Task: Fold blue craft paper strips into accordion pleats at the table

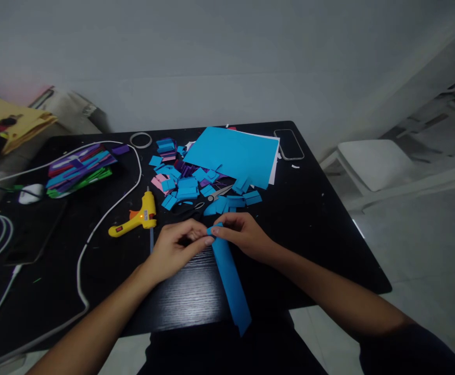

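A long blue paper strip [229,281] runs from between my hands down past the table's front edge. My left hand [178,245] pinches the strip's far end between thumb and fingertips. From the other side, my right hand [245,234] grips the same end, its thumb on top where the paper looks folded over. Just beyond my fingers lie many small blue folded paper pieces [187,188], mixed with pink and purple ones. Scissors [220,192] rest among them with their blades pointing right. Left of my left hand is a yellow glue gun [136,216] with a glue stick at its back.
Blue paper sheets [231,153] lie on white paper at the back, beside a phone [289,144]. A tape roll [140,140], a bundle of coloured strips [79,169] and a white cable [95,224] occupy the left. A white chair [374,161] stands right of the black table [309,239].
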`<act>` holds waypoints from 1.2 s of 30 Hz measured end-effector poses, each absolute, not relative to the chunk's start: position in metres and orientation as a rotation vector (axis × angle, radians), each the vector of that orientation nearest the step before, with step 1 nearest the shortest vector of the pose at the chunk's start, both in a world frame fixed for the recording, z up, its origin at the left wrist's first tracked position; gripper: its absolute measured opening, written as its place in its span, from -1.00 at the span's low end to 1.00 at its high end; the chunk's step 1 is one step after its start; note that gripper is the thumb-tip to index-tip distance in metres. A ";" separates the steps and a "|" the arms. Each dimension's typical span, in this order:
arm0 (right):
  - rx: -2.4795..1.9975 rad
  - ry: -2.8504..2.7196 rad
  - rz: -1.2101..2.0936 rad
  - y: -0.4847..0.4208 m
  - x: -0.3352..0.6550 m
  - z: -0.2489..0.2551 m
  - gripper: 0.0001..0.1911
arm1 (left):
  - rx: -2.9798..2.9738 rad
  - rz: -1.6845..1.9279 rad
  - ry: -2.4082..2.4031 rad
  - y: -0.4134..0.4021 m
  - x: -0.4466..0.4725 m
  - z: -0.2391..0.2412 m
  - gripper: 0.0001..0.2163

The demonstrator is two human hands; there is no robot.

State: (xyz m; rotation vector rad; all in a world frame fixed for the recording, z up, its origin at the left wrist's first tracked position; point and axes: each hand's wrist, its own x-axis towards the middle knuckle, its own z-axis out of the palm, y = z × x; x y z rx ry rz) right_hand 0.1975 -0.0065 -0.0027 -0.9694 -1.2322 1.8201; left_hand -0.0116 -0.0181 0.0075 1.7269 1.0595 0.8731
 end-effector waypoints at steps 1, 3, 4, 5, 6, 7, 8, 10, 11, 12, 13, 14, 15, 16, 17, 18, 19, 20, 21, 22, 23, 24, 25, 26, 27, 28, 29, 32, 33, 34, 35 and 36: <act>-0.969 -1.226 1.829 -0.006 0.198 -0.002 -0.75 | 1.748 0.931 1.070 -0.017 -0.014 0.007 -0.86; -0.966 -1.220 1.847 -0.006 0.199 0.000 -0.76 | 1.796 1.001 1.057 -0.016 -0.017 0.008 -0.78; -0.961 -1.219 1.853 -0.006 0.199 0.000 -0.76 | 1.832 1.012 1.040 -0.015 -0.018 0.008 -0.78; -0.954 -1.220 1.860 -0.006 0.200 0.000 -0.76 | 1.877 1.018 1.018 -0.014 -0.019 0.008 -0.80; -0.948 -1.218 1.866 -0.006 0.200 0.000 -0.76 | 1.922 1.025 0.992 -0.014 -0.019 0.008 -0.82; -0.942 -1.215 1.874 -0.006 0.200 0.000 -0.76 | 1.959 1.039 0.966 -0.013 -0.019 0.008 -0.83; -0.939 -1.210 1.880 -0.007 0.200 0.000 -0.75 | 1.983 1.059 0.940 -0.013 -0.019 0.008 -0.83; -0.944 -1.204 1.884 -0.007 0.200 -0.001 -0.75 | 2.008 1.099 0.903 -0.013 -0.018 0.008 -0.82; -0.949 -1.205 1.882 -0.007 0.200 -0.001 -0.75 | 2.016 1.111 0.892 -0.013 -0.018 0.007 -0.81; -0.956 -1.208 1.878 -0.007 0.199 0.000 -0.75 | 2.021 1.117 0.889 -0.013 -0.017 0.007 -0.81; -0.961 -1.213 1.874 -0.007 0.199 0.000 -0.75 | 2.024 1.122 0.886 -0.013 -0.017 0.007 -0.81; -0.964 -1.217 1.872 -0.007 0.199 0.001 -0.75 | 2.026 1.125 0.885 -0.013 -0.017 0.007 -0.81; -0.965 -1.222 1.870 -0.007 0.199 0.001 -0.75 | 2.027 1.127 0.884 -0.012 -0.016 0.006 -0.80; -0.966 -1.224 1.869 -0.007 0.199 0.001 -0.75 | 2.028 1.126 0.884 -0.012 -0.016 0.006 -0.80; -0.968 -1.227 1.866 -0.007 0.200 0.001 -0.75 | 2.029 1.125 0.882 -0.012 -0.016 0.005 -0.80; -0.971 -1.229 1.864 -0.007 0.200 0.001 -0.75 | 2.028 1.128 0.881 -0.012 -0.016 0.005 -0.81; -0.973 -1.230 1.863 -0.007 0.200 0.001 -0.75 | 2.026 1.129 0.880 -0.012 -0.016 0.005 -0.81; -0.973 -1.228 1.861 -0.007 0.200 0.001 -0.75 | 2.024 1.129 0.882 -0.012 -0.016 0.005 -0.81; -0.972 -1.226 1.862 -0.006 0.200 0.001 -0.74 | 2.022 1.131 0.886 -0.012 -0.016 0.006 -0.81; -0.970 -1.223 1.863 -0.006 0.200 0.001 -0.74 | 2.022 1.130 0.888 -0.013 -0.016 0.006 -0.80; -0.968 -1.222 1.866 -0.006 0.200 0.001 -0.75 | 2.023 1.128 0.888 -0.013 -0.017 0.007 -0.80; -0.968 -1.222 1.868 -0.007 0.200 0.001 -0.75 | 2.026 1.122 0.888 -0.013 -0.017 0.008 -0.81; -0.970 -1.223 1.868 -0.006 0.200 0.001 -0.75 | 2.029 1.116 0.887 -0.013 -0.017 0.009 -0.81; -0.976 -1.223 1.866 -0.006 0.200 0.001 -0.76 | 2.032 1.110 0.886 -0.013 -0.017 0.009 -0.81; -0.981 -1.225 1.864 -0.006 0.200 0.001 -0.76 | 2.034 1.104 0.886 -0.012 -0.017 0.010 -0.81; -0.987 -1.226 1.859 -0.006 0.200 0.001 -0.76 | 2.034 1.101 0.886 -0.012 -0.017 0.010 -0.82; -0.991 -1.228 1.858 -0.006 0.200 0.001 -0.77 | 2.034 1.103 0.886 -0.012 -0.017 0.009 -0.81; -0.992 -1.235 1.860 -0.006 0.200 0.001 -0.78 | 2.029 1.110 0.885 -0.012 -0.017 0.008 -0.81; -0.992 -1.235 1.860 -0.006 0.200 0.001 -0.78 | 2.027 1.109 0.884 -0.012 -0.017 0.008 -0.81; -0.994 -1.234 1.861 -0.006 0.200 0.001 -0.78 | 2.024 1.107 0.881 -0.012 -0.017 0.008 -0.81; -0.995 -1.234 1.861 -0.006 0.200 0.001 -0.78 | 2.023 1.104 0.876 -0.012 -0.017 0.008 -0.81; -0.995 -1.234 1.862 -0.007 0.200 0.001 -0.78 | 2.023 1.102 0.871 -0.012 -0.017 0.008 -0.82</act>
